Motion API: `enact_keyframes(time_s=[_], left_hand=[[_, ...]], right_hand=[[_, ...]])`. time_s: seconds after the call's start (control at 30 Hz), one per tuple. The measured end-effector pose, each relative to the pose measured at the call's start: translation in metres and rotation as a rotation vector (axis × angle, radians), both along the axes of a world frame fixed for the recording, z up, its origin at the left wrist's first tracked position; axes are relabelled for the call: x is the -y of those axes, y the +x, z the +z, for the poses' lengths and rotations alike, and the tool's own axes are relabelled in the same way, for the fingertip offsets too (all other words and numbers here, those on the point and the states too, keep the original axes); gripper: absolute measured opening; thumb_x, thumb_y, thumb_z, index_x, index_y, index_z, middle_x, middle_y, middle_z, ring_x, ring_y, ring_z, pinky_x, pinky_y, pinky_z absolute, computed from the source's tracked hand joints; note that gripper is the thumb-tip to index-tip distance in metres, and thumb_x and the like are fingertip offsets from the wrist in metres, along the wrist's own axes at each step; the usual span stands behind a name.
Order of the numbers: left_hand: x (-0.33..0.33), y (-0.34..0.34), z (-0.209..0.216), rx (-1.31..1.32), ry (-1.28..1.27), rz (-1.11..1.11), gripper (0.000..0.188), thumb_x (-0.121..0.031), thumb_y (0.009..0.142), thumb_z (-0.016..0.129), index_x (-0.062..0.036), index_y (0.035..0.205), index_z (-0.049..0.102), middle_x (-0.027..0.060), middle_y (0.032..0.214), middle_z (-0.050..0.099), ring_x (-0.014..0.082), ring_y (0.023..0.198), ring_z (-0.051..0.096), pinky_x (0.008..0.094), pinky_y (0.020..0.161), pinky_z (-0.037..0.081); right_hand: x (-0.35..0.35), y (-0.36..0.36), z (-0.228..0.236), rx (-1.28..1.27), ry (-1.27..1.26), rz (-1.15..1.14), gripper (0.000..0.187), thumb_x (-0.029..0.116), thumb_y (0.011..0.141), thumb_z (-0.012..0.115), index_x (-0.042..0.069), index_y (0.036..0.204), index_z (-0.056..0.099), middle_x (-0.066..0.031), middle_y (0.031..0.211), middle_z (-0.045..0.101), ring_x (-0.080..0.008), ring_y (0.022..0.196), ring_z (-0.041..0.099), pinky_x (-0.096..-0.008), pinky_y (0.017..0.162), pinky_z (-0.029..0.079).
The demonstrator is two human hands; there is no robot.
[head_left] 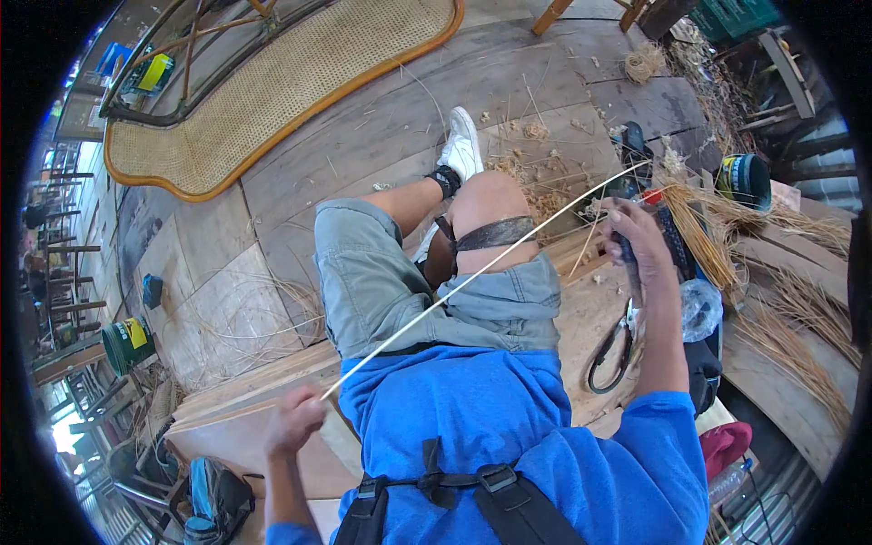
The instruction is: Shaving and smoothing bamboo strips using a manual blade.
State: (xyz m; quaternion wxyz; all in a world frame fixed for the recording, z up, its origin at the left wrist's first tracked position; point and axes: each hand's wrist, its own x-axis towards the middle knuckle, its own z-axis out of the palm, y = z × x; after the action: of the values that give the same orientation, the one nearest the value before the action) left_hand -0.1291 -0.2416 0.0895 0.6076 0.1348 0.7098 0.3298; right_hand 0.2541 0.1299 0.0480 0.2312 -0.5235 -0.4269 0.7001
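Pale cane strip (442,301): one, long, held slantwise above the lap.
Left hand (298,418): clenched round the strip's lower end, beside the blue shirt (463,391). Strip: rises rightward over the grey shorts (372,272); its upper end lies beyond the right hand (640,232). Right hand: grasping a dark-handled tool (626,251); whether it touches the strip, cannot tell. Shears (628,343), black-handled: on the wooden counter (581,313), near that hand. Cane bundle (699,238), tan: right of the hand. Shavings (538,186): strewn on the floor (300,200). Woven panel (300,100), wood-edged: farther off, upper left.
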Motion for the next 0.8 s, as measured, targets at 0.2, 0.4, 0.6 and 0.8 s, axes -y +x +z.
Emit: enact_keyframes(time_s=[0.2, 0.4, 0.6, 0.8], left_hand=[[-0.162, 0.092, -0.014, 0.078, 0.31, -0.272, 0.023, -0.025, 0.089, 0.052, -0.0043, 0.087, 0.061, -0.0001, 0.066, 0.051, 0.0075, 0.061, 0.047, 0.0245, 0.054, 0.04], [-0.166, 0.092, 0.071, -0.639, 1.192, -0.406, 0.025, -0.025, 0.089, 0.052, -0.0029, 0.088, 0.062, 0.0093, 0.064, 0.057, 0.0161, 0.061, 0.056, 0.0289, 0.058, 0.045], [-0.226, 0.126, -0.082, -0.308, 0.381, -0.37, 0.027, -0.023, 0.087, 0.05, 0.0028, 0.086, 0.058, 0.0196, 0.07, 0.059, 0.0265, 0.065, 0.058, 0.0359, 0.062, 0.044], [-0.25, 0.141, -0.087, -0.479, 0.478, -0.384, 0.028, -0.024, 0.087, 0.049, 0.0015, 0.083, 0.058, 0.0106, 0.062, 0.055, 0.0179, 0.058, 0.053, 0.0328, 0.058, 0.042]], right_hand=[[0.014, -0.022, 0.027, -0.149, 0.309, -0.305, 0.036, 0.031, 0.09, 0.05, 0.003, 0.112, 0.047, -0.0038, 0.074, 0.052, -0.0108, 0.053, 0.049, -0.0221, 0.041, 0.037], [0.04, -0.001, 0.006, -0.263, 0.336, -0.417, 0.039, 0.036, 0.091, 0.048, 0.002, 0.112, 0.047, -0.0067, 0.078, 0.054, -0.0134, 0.064, 0.053, -0.0247, 0.052, 0.045], [0.057, -0.012, -0.043, 0.7, 0.924, -0.139, 0.022, 0.025, 0.091, 0.049, 0.005, 0.097, 0.055, 0.0004, 0.074, 0.054, -0.0053, 0.06, 0.049, -0.0185, 0.048, 0.041], [0.06, -0.027, -0.02, 0.539, 0.54, -0.076, 0.028, 0.027, 0.091, 0.047, 0.0, 0.087, 0.051, -0.0115, 0.069, 0.054, -0.0237, 0.062, 0.052, -0.0363, 0.058, 0.043]])
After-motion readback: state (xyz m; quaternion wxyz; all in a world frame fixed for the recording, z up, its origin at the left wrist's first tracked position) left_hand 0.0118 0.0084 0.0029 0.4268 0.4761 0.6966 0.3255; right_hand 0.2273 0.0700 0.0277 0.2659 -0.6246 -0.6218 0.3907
